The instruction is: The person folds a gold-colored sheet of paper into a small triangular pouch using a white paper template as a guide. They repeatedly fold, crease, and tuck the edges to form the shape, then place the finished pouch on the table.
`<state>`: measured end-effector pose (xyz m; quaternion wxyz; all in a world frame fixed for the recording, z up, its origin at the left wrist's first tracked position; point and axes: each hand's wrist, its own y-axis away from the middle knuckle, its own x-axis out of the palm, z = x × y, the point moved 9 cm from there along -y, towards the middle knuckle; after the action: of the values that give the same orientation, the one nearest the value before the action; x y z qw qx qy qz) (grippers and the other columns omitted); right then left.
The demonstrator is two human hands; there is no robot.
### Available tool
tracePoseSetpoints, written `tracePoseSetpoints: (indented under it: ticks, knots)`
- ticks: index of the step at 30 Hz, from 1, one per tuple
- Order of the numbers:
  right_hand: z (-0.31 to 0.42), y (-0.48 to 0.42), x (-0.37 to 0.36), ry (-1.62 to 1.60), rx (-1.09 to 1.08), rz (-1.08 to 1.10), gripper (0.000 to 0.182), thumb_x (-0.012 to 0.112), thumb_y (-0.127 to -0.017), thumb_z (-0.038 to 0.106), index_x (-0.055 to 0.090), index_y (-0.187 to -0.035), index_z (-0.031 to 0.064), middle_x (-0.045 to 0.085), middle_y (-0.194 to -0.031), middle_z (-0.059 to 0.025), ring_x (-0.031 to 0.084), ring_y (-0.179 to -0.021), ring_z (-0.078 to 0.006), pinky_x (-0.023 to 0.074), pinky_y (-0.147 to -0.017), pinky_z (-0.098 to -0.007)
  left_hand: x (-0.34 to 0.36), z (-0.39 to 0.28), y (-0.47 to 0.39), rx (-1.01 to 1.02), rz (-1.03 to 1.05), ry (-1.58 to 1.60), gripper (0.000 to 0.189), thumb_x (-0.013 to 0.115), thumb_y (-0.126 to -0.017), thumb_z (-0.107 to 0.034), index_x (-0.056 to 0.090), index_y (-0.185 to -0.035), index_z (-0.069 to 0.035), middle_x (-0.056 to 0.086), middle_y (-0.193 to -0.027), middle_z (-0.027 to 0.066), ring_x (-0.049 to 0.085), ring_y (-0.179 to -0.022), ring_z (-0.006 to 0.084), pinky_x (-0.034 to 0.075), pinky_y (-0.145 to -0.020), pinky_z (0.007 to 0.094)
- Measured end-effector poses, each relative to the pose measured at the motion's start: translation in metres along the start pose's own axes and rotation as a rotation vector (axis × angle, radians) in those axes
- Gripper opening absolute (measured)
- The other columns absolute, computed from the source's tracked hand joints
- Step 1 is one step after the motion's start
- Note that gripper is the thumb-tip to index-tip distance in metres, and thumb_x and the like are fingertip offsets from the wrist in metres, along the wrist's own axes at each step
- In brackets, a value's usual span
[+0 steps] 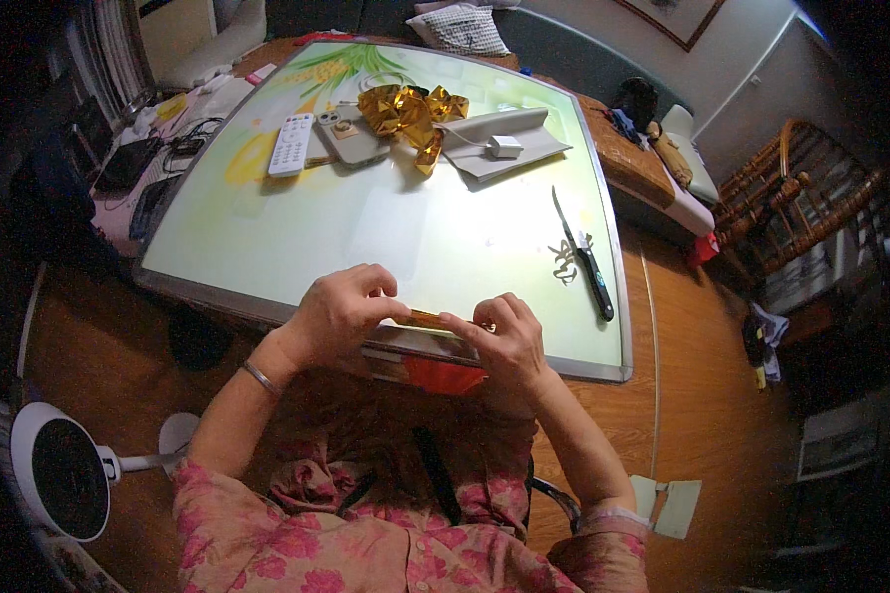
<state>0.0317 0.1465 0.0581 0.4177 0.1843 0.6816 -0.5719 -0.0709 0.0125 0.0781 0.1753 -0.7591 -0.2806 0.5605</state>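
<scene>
A narrow folded strip of shiny gold foil point(426, 319) spans the gap between my two hands at the table's near edge. My left hand point(345, 307) pinches its left end between thumb and fingers. At the other end, my right hand point(500, 333) holds the strip, its index finger lying along the foil. Both hands hide the strip's ends. Farther back on the table point(311, 244) lies a heap of crumpled gold foil folds point(400, 111). A knife with a black handle point(597, 285) rests to the right, blade pointing away from me.
A white remote control point(291, 146) and a phone point(356, 141) lie left of the foil heap. A white charger plug point(504, 147) sits on a folded grey sheet point(471, 159). Dark curled scraps point(564, 259) lie beside the knife. A white fan point(63, 471) stands at lower left.
</scene>
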Motion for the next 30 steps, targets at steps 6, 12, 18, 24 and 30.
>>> tracePoseSetpoints:
  ticks: [6, 12, 18, 24, 30]
  knots:
    - [-0.001, 0.001, -0.002, -0.039, 0.01, -0.031, 0.051, 0.068, -0.071, 0.011, 0.068, -0.118, 0.0284, 0.052, -0.083, -0.0016, 0.053, -0.072, -0.0186, 0.0482, -0.059, -0.0318, 0.0, -0.005, 0.0, 0.009, 0.022, 0.009, 0.02, 0.068, -0.075, -0.008, 0.07, -0.093, -0.016, 0.062, -0.09, 0.006, 0.065, -0.075, 0.0233, 0.055, -0.062, 0.0323]
    - [-0.002, -0.003, -0.002, -0.062, 0.013, -0.03, 0.051, 0.069, -0.069, 0.01, 0.069, -0.117, 0.029, 0.051, -0.081, -0.0016, 0.052, -0.069, -0.0185, 0.0467, -0.056, -0.031, 0.002, -0.005, 0.004, 0.041, 0.016, 0.047, 0.024, 0.071, -0.074, -0.005, 0.071, -0.097, -0.012, 0.061, -0.089, 0.0085, 0.064, -0.073, 0.0236, 0.054, -0.063, 0.0315]
    - [-0.003, -0.006, 0.0, -0.065, -0.003, 0.019, 0.053, 0.068, -0.07, 0.009, 0.069, -0.118, 0.0308, 0.05, -0.079, -0.0011, 0.05, -0.068, -0.0184, 0.0459, -0.056, -0.0311, 0.006, 0.011, 0.005, -0.045, 0.068, 0.23, 0.024, 0.068, -0.077, -0.002, 0.072, -0.098, -0.011, 0.06, -0.085, 0.0085, 0.063, -0.072, 0.0232, 0.053, -0.063, 0.0317]
    - [-0.004, -0.007, 0.001, -0.107, 0.02, 0.085, 0.055, 0.068, -0.071, 0.002, 0.07, -0.116, 0.0335, 0.051, -0.081, -0.0008, 0.053, -0.071, -0.0183, 0.0498, -0.057, -0.0303, 0.01, 0.012, 0.0, -0.143, 0.212, 0.303, 0.013, 0.065, -0.086, -0.01, 0.07, -0.098, -0.011, 0.061, -0.089, 0.0104, 0.064, -0.078, 0.0278, 0.054, -0.068, 0.0361]
    - [-0.007, -0.007, -0.001, -0.195, 0.058, 0.092, 0.041, 0.069, -0.073, 0.007, 0.073, -0.108, 0.0282, 0.053, -0.082, -0.0029, 0.055, -0.073, -0.0203, 0.0494, -0.059, -0.0322, 0.01, 0.009, -0.003, -0.153, 0.265, 0.292, 0.014, 0.063, -0.087, -0.01, 0.067, -0.101, -0.01, 0.061, -0.091, 0.0108, 0.064, -0.08, 0.0309, 0.053, -0.071, 0.0379]
